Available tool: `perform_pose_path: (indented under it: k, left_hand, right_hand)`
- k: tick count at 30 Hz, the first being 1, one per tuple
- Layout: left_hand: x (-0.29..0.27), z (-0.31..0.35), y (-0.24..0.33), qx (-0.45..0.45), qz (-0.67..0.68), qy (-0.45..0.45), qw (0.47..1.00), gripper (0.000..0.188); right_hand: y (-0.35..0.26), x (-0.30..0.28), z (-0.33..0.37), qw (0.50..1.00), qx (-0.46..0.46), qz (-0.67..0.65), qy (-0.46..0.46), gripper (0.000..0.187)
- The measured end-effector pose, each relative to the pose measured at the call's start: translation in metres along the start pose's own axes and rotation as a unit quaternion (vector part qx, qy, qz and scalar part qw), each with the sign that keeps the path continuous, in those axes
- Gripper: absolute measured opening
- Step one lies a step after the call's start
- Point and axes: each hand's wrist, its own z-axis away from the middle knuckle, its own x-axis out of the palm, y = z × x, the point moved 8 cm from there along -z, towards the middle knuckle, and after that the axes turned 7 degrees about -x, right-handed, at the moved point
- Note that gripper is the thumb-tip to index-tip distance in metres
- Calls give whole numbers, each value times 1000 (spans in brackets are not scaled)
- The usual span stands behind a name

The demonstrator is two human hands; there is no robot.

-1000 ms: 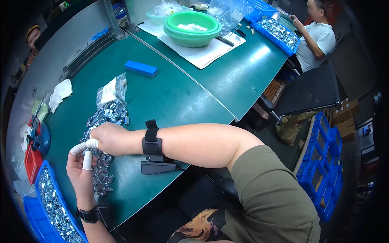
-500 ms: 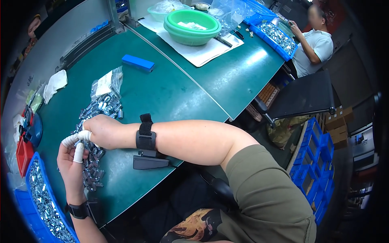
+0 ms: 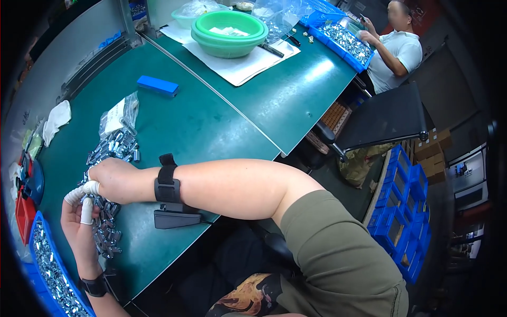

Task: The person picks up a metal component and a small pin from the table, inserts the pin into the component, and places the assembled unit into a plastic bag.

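Observation:
My left hand [image 3: 79, 227] and my right hand [image 3: 119, 181] meet at the left of the green table, with white covers on several fingertips. Both are closed in a pinch, fingertips against one another; whatever is between them is too small and hidden to make out. Beneath and around the hands lies a loose heap of small shiny metal pieces [image 3: 107, 235], running from below my left fingers up past my right hand. At its far end a clear plastic bag [image 3: 120, 113] with a white label rests against the pieces.
Left of my forearm stands a blue bin [image 3: 38, 224] full of metal pieces, by a red tray [image 3: 25, 216]. A blue block [image 3: 158, 85] lies further back. Green baskets [image 3: 229, 42] sit on paper. At right are a co-worker [image 3: 393, 58], a chair [image 3: 383, 119] and blue crates [image 3: 396, 216].
The whole view has shifted, so the table's things appear further left. My hands remain pinched together over the heap. The co-worker's hands have shifted slightly.

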Motion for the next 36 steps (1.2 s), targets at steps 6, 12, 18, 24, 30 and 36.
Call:
perform_pose_path:
  k: [6, 12, 18, 24, 30, 36]
  left_hand:
    - [-1, 1, -2, 6, 8, -9, 1000, 16]
    - [-3, 2, -1, 1, 14, -8, 1000, 17]
    - [-1, -1, -3, -14, 15, -18, 1000, 18]
    - [-15, -2, -11, -34, 75, 5, 997, 20]
    - [-14, 3, -4, 18, 43, 35, 998, 21]
    - [-3, -6, -7, -35, 120, 6, 992, 21]
  right_hand:
    - [-2, 1, 2, 1000, 2, 5, -9, 22]
    - [-5, 2, 0, 1000, 10, -6, -22, 22]
    - [4, 3, 2, 994, 26, -99, 36, 20]
    - [-6, 7, 1, 994, -23, -98, 28, 17]
    - [-3, 7, 0, 995, 60, -55, -60, 15]
    - [1, 4, 8, 969, 90, -221, -66, 20]
